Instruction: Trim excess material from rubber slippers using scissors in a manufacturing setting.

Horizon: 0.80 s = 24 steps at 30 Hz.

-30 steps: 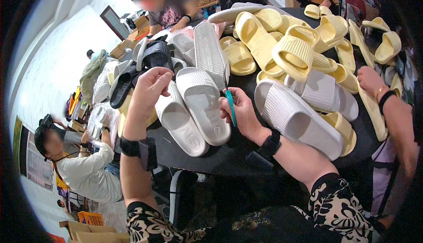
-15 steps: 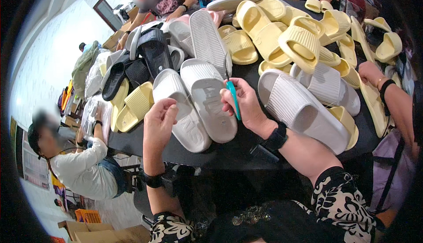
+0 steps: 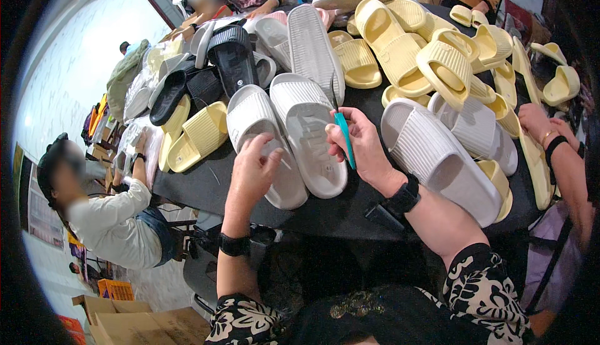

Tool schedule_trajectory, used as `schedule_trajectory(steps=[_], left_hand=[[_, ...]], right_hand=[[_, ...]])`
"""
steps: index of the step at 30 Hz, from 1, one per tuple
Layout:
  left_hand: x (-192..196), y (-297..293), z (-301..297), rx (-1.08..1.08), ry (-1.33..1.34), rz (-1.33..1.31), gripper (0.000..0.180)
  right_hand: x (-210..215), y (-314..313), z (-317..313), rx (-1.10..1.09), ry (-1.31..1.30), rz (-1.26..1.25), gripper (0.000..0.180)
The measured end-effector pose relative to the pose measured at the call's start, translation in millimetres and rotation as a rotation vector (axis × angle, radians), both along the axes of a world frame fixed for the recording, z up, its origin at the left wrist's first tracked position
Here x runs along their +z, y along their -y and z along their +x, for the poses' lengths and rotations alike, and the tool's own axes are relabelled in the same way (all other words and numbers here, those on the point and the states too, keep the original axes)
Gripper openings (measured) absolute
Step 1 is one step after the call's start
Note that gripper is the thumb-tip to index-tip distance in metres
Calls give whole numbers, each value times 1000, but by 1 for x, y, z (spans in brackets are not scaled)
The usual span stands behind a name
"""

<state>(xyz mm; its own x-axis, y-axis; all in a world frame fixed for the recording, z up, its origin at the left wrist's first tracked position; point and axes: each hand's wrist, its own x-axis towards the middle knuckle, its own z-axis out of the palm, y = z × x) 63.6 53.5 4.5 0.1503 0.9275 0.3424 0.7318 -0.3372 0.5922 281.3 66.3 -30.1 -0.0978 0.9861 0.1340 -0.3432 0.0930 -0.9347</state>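
Fingers of the right hand (image 3: pixel 362 148) pinch a slim teal-handled tool (image 3: pixel 344 137), its handle slanting down across the palm and its thin dark tip pointing up over the sole of a white slide sandal (image 3: pixel 309 139). That sandal lies on the black table (image 3: pixel 206 185) straight ahead, just beside a second white slide sandal (image 3: pixel 262 142) on its left. The left hand (image 3: pixel 253 170) rests on this second sandal's near end, fingers curled loosely and close together, tips touching the ribbed strap. Both wrists wear dark watches. To the right lies a larger white ribbed sandal (image 3: pixel 437 154), near the right forearm. Beyond, yellow slides (image 3: pixel 400 45) are heaped across the table, with black sandals (image 3: pixel 231 64) to the left. Another person's hand (image 3: pixel 531 120) rests at the table's right edge, and a seated person in a white top (image 3: pixel 109 220) works at the left.
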Motion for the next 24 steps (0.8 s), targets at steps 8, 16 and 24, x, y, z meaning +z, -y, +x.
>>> schedule_trajectory(steps=[8,16,24], left_hand=[[-10,-8,16,51,0,-4,35],[-10,-15,27,155,-2,-84,42],[-7,-10,27,136,-27,-68,43]], right_hand=[[0,2,-3,2,2,-3,37],[1,1,-2,23,6,-8,38],[4,2,-2,10,16,-8,39]])
